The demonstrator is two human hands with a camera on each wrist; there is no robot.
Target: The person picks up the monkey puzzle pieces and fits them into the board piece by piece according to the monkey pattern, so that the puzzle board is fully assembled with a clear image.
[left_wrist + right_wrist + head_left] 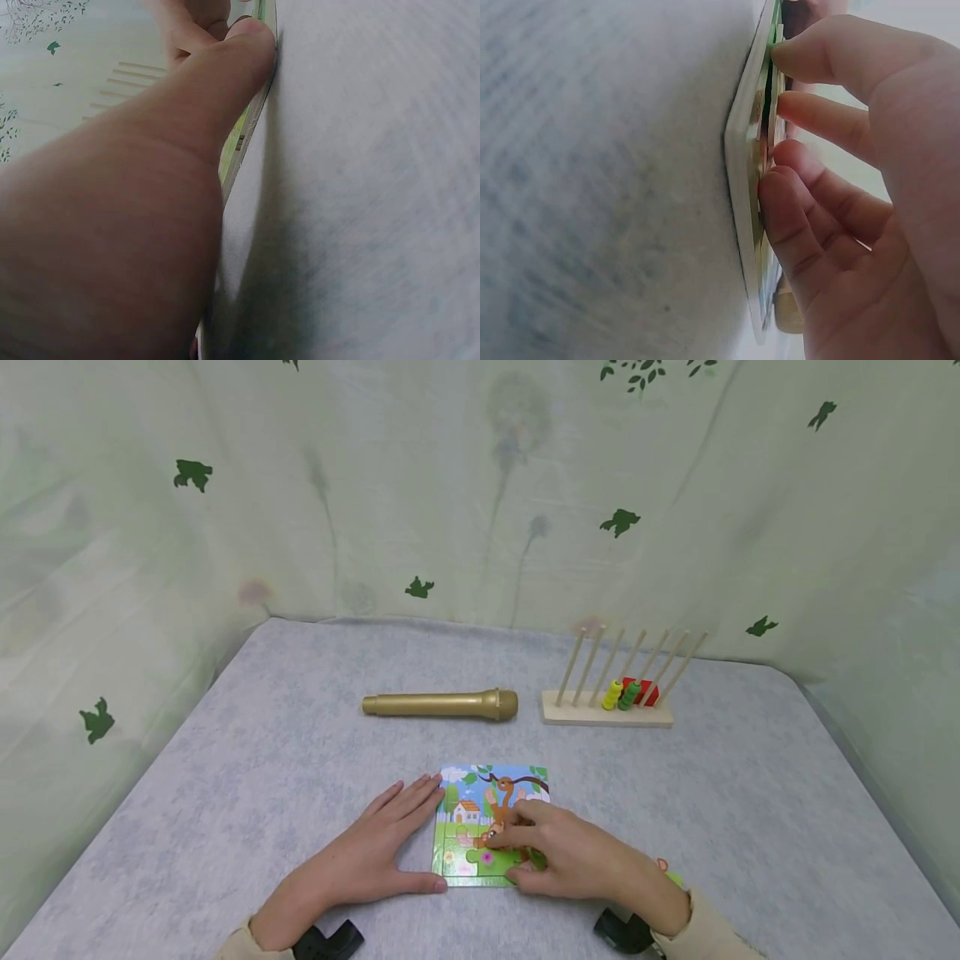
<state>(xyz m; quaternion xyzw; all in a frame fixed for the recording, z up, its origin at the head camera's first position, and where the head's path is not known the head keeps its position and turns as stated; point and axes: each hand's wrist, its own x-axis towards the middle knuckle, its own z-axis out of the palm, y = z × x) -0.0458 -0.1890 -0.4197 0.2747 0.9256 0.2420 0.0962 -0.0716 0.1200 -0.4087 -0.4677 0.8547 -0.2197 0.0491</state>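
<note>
A small square jigsaw puzzle (459, 792) with a monkey, a house and green grass lies flat on the table. My left hand (375, 843) rests along its left side, fingers stretched to the upper left edge and thumb at the lower left corner. Over the lower right part, my right hand (573, 853) pinches a green puzzle piece (495, 860) with a pink flower. From the right wrist view, this puzzle piece (776, 90) sits slightly raised and tilted against the board. Its far side is hidden by the fingers.
Behind the puzzle lies a gold toy microphone (431, 704). To its right stands a wooden peg rack (607, 715) with yellow and green beads and a red block. Partly behind my right forearm shows another colourful piece (675, 877). A printed curtain (450, 485) hangs behind the table.
</note>
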